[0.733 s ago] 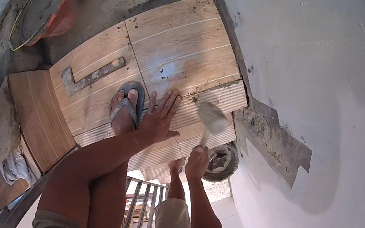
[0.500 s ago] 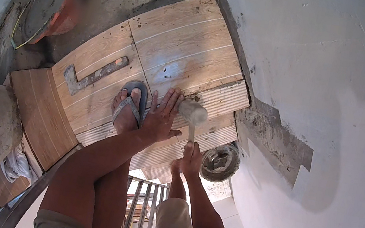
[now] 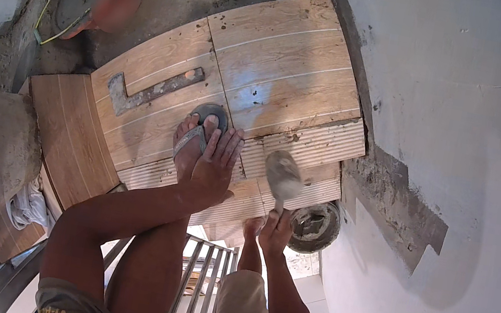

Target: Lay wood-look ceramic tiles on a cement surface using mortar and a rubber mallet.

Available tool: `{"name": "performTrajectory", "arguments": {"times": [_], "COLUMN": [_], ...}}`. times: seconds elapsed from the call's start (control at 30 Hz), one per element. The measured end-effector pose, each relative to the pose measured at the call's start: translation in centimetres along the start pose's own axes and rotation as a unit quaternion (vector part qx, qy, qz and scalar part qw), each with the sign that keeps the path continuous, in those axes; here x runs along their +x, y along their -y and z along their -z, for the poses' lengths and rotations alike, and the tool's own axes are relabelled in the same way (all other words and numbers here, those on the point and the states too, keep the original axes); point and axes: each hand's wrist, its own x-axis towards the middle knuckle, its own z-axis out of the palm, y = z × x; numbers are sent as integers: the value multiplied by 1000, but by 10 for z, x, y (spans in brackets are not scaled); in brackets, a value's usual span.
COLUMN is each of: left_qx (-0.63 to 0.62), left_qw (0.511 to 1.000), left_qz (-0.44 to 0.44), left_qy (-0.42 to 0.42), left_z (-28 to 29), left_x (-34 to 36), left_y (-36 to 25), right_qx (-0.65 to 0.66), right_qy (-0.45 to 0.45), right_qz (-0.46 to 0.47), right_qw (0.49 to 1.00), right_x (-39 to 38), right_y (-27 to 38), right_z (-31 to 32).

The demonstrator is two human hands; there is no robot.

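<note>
My left hand (image 3: 212,173) lies flat, fingers stretched, at the front edge of a wood-look tile (image 3: 287,62), right against my foot in a grey flip-flop (image 3: 189,140). In my right hand (image 3: 277,232) is the handle of a mallet (image 3: 283,172) with a pale, rounded head. The mallet head is over the ridged front strip (image 3: 327,142) of the step, to the right of my left hand and apart from it. Whether it touches the tile, I cannot tell. An L-shaped metal square (image 3: 158,90) rests on the tile left of my foot.
A mortar-crusted bucket (image 3: 315,227) stands near my right hand, by the white wall (image 3: 444,123). Far left is a tilted orange bucket (image 3: 117,2). A brown tile (image 3: 72,125), a white cloth (image 3: 28,208) and a metal railing (image 3: 203,282) border the steps.
The whole view has shifted, moving the scene rightward. Relative to the tile, my left hand has slid left toward my foot, and the mallet head has drawn away from its fingers, slightly toward me.
</note>
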Motion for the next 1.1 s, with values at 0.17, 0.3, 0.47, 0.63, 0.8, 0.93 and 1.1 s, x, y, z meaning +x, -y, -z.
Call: {"name": "performTrajectory", "arguments": {"times": [0.17,0.3,0.47,0.63,0.8,0.93,1.1], "left_qx": [56,78,75,54,68,52,58], "left_qw": [998,997,996,997,997,997,998], "left_qz": [-12,-20,0,-5,-3,-1,-8], "left_qy": [-2,-1,52,49,28,50,25], "left_z": [4,10,3,3,1,3,14], "left_x": [4,-5,11,11,12,12,16], "left_y": [-2,-1,-6,-8,-8,-6,-10], "right_qx": [-181,-148,-125,-67,-94,-124,-45], "right_qy": [44,48,38,37,17,69,20], "right_qz": [-17,-6,30,-9,56,44,-4], "right_qw": [982,988,991,997,994,989,999], "right_x": [2,-4,1,-6,-9,2,15], "right_y": [-17,-16,-16,-10,-20,-14,-1], "right_z": [-9,-12,-5,3,12,13,24]}}
